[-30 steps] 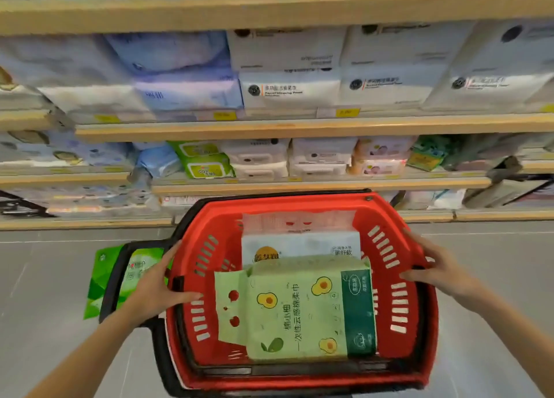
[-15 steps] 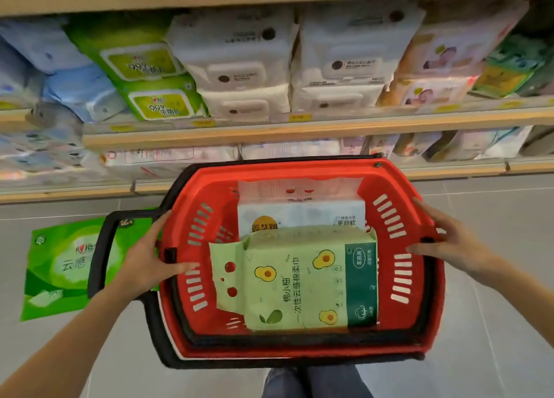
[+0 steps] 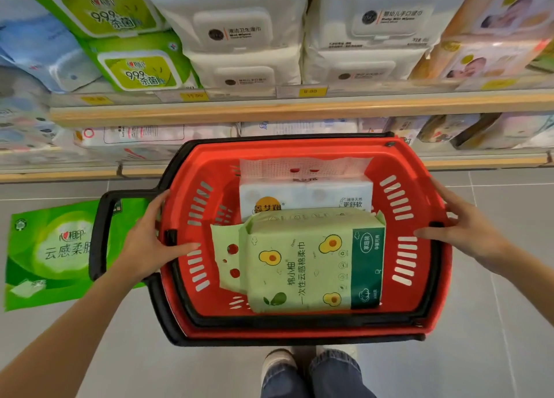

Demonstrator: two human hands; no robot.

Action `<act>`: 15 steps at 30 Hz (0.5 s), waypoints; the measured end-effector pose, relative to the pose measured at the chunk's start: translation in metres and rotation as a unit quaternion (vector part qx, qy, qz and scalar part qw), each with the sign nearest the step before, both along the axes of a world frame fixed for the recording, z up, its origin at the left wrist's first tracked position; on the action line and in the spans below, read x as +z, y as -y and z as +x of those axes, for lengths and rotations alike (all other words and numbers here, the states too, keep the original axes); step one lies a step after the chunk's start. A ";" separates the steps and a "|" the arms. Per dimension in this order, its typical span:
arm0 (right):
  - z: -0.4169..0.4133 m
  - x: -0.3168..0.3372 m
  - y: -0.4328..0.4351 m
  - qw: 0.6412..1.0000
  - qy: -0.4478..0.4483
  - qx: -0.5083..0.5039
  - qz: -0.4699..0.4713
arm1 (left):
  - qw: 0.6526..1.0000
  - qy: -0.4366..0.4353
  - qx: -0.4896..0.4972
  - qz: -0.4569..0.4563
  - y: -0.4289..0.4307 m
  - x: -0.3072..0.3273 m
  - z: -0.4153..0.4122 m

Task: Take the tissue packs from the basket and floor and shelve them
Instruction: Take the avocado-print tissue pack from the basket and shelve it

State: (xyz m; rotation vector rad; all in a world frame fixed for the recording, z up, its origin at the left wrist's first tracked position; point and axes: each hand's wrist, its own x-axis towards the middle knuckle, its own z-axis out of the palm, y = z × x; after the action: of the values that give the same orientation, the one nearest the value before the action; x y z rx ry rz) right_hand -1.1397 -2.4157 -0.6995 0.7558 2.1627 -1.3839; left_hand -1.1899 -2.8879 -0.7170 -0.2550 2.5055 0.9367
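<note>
Green tissue pack (image 3: 311, 262) overlaps white pack (image 3: 305, 192) in red basket (image 3: 419, 187); left hand (image 3: 147, 241), right hand (image 3: 470, 232) grip its rims.

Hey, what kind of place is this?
Most likely a shop aisle for tissues and wipes: shelves stacked with wipe packs, yellow price tags along them, and a red basket holding tissue packs.

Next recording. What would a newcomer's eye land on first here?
The red basket fills the middle of the view, with the left hand and right hand holding its side rims, thumbs inside. In it, a pale green avocado-print pack lies partly over a white pack. A bright green pack lies on the floor at left, partly behind the black handle.
</note>
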 end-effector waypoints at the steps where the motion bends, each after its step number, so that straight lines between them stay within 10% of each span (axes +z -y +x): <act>1: 0.000 -0.001 0.000 1.000 0.002 -0.001 0.000 | 1.000 0.001 0.000 -0.002 0.000 0.000 0.000; 15: -0.001 0.015 0.001 0.973 0.099 0.197 0.074 | 0.999 0.047 -0.009 0.024 0.011 -0.005 0.022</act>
State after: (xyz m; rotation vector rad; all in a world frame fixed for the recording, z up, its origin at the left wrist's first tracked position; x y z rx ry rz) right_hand -1.1408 -2.4162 -0.6848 0.4574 2.1277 -0.9146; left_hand -1.1683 -2.8989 -0.7216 -0.2560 2.3919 0.9545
